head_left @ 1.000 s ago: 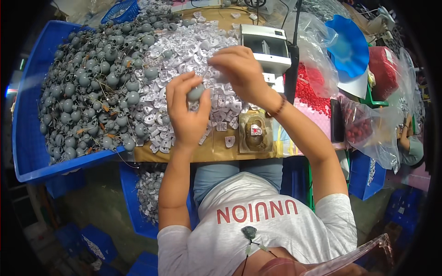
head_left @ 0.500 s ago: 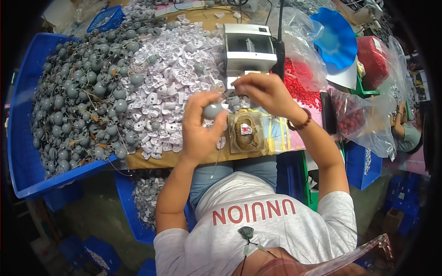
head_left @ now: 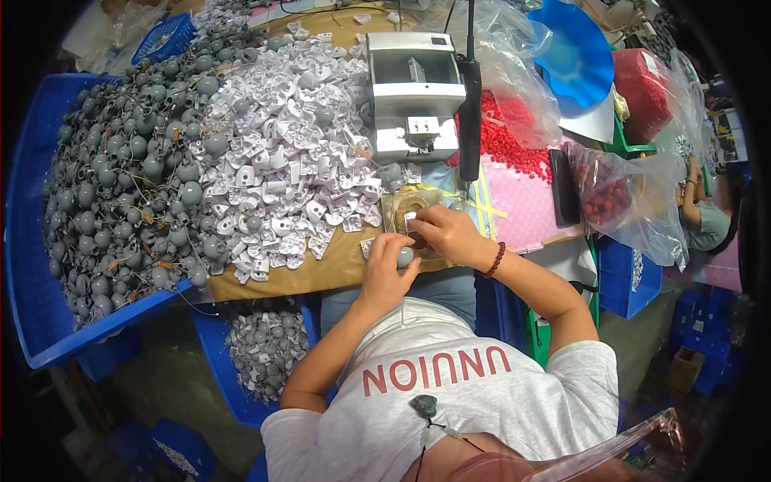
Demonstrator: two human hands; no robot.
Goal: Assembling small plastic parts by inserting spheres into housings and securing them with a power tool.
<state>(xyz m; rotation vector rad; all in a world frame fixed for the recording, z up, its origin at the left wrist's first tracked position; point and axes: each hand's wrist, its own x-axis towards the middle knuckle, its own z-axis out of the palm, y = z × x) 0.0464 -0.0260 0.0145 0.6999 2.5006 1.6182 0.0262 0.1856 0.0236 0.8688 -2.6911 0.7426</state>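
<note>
A round grey ball-shaped part is pinched between the thumb and fingers of my left hand, and a thin wire hangs below it. My right hand has its fingertips pressed together over the brownish moulded fixture, right beside my left fingers. A small white plastic piece shows at my right fingertips; whatever else they pinch is hidden. White plastic pieces lie heaped left of the fixture, and beyond them grey ball parts with wires fill a blue tray.
Behind the fixture stands a white-and-black machine, with a black upright tool at its right. Small red parts, a dark phone-like slab and a clear bag lie rightward. A lower blue bin holds grey parts. Another person sits far right.
My right hand has come down from in front of the machine to the fixture. My left hand has lowered toward it, still holding the grey ball part. The view has shifted slightly.
</note>
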